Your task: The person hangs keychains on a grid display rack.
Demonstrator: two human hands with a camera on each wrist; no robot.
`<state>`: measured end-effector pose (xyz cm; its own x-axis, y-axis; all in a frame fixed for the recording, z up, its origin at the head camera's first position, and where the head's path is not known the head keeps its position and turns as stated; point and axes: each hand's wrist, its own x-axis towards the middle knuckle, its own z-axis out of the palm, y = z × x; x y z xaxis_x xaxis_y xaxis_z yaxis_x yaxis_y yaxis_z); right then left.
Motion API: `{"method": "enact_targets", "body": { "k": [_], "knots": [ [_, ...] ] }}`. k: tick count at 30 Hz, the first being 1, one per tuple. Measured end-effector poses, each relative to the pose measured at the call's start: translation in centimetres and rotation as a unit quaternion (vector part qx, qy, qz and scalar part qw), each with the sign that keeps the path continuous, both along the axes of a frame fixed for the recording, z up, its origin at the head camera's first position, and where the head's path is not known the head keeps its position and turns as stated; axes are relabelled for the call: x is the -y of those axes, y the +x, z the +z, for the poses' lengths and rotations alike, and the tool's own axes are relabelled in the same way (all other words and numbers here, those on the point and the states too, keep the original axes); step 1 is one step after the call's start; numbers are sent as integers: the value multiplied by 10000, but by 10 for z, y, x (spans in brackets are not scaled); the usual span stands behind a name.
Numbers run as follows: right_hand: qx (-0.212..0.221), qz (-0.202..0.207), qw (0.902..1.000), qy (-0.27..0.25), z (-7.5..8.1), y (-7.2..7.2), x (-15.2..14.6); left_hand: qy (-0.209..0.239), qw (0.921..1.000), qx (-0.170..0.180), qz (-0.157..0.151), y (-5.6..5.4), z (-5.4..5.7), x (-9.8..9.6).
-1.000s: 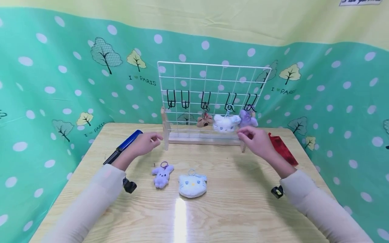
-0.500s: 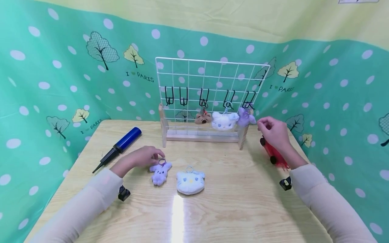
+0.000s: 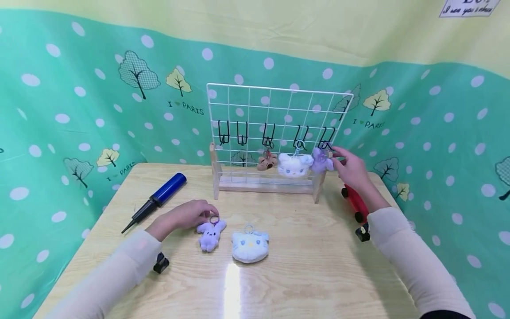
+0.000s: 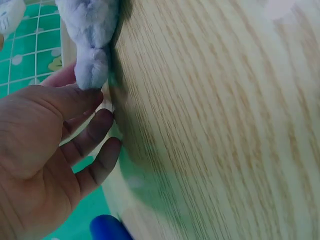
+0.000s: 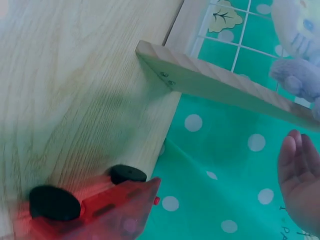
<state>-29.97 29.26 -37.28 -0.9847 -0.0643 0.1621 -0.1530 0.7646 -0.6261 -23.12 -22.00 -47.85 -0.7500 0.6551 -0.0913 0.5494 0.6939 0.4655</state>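
A lilac rabbit plush keychain [image 3: 210,235] lies on the table. My left hand [image 3: 195,213] is at its ear, by the ring; the left wrist view shows the thumb and a finger pinching the plush [image 4: 92,65], with the other fingers loosely bent. My right hand [image 3: 352,167] is beside the purple plush keychain [image 3: 320,160] hanging at the rack's right end. Its thumb and forefinger are apart and close to that plush, perhaps touching it. In the right wrist view only part of the right hand [image 5: 302,175] shows. A white cat plush keychain [image 3: 250,247] lies on the table.
A white wire rack [image 3: 279,91] on wooden feet carries black hooks [image 3: 241,134]. A brown bear plush [image 3: 267,161] and another white cat plush [image 3: 294,165] hang from it. A blue hand pump [image 3: 167,190] lies left; a red toy car [image 3: 356,201] is right.
My left hand has come down from beside the rack to the lilac rabbit plush. My right hand went right, away from the rack, then back left to the hanging purple plush.
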Motion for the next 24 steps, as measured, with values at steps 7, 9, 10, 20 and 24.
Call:
{"method": "enact_targets", "body": {
  "k": [7,9,10,20,24],
  "knots": [
    [310,-7,9995,-116,-4,-4,1,-79,9998,-110,-166,-1,-5,-4],
    [365,23,9992,-154,-4,-5,0,-111,9997,-131,-174,-1,-4,-5],
    [386,41,9991,-166,-4,-6,0,-140,9996,-175,-188,-1,-3,-5],
    [453,83,9989,-39,-3,-6,0,-150,9997,20,208,-1,1,-7],
    [532,112,9985,47,-1,-6,-1,-152,9997,-46,161,-1,0,-6]
  ]
}}
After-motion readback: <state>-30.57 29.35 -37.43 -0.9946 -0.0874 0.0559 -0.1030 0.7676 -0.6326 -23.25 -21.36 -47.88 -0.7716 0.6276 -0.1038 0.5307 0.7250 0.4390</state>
